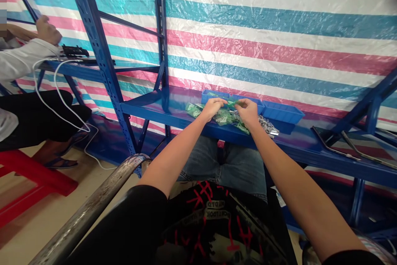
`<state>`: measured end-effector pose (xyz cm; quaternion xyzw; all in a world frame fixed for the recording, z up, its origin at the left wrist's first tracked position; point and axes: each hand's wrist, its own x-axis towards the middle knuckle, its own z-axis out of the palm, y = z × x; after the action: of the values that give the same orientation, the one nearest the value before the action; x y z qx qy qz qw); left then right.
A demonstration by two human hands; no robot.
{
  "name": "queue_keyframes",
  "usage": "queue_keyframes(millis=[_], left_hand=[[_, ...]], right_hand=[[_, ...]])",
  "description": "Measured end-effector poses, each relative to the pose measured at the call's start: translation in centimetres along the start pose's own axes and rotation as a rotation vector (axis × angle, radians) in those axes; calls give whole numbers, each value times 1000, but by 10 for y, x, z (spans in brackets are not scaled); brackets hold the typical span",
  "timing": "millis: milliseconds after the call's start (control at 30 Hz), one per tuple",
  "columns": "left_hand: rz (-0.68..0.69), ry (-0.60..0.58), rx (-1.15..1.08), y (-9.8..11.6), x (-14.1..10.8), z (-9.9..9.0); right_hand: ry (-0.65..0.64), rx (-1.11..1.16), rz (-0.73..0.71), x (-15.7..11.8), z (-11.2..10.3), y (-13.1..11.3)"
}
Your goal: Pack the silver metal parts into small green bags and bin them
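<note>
- left hand (214, 108) and right hand (246, 112), both half-curled, pinching a small green plastic packet (232, 103) over the shelf
- long glossy blue metal shelf (145, 101), blue plastic bins (281, 112) toward the back
- shiny pink-white-blue striped plastic sheeting (279, 29) behind

my arms: both reach forward, elbows bent | my left hand (213, 108): fingers pinched, pointing inward | my right hand (247, 112): fingers curled, pinching, just beside the left

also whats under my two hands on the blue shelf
Green packets lie below your left hand and right hand, with silvery parts by the right wrist. The blue shelf beneath the pile is covered.
</note>
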<state>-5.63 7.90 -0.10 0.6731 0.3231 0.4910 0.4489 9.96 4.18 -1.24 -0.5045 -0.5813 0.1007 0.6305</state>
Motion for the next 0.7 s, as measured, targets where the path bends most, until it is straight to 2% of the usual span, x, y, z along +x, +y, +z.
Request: queue_keyframes(millis=[167,300,400,500,633,700], left_hand=[[-73,4,-21,-3,2,0],[-78,-2,-8,-3,-1,1],[-51,2,-17,-1,-4,2],[-25,-3,-32,0,-4,2],[43,3,-26,-5,1,2],[94,19,-7,-8,4,1]], right_hand=[[-44,-102,-174,-11,0,-15],[-125,-136,-210,-14,1,-18],[-118,-130,-153,-11,1,-13],[-105,-85,-25,-6,1,-5],[-197,10,101,-3,1,-2],[-194,42,137,-2,1,-3]])
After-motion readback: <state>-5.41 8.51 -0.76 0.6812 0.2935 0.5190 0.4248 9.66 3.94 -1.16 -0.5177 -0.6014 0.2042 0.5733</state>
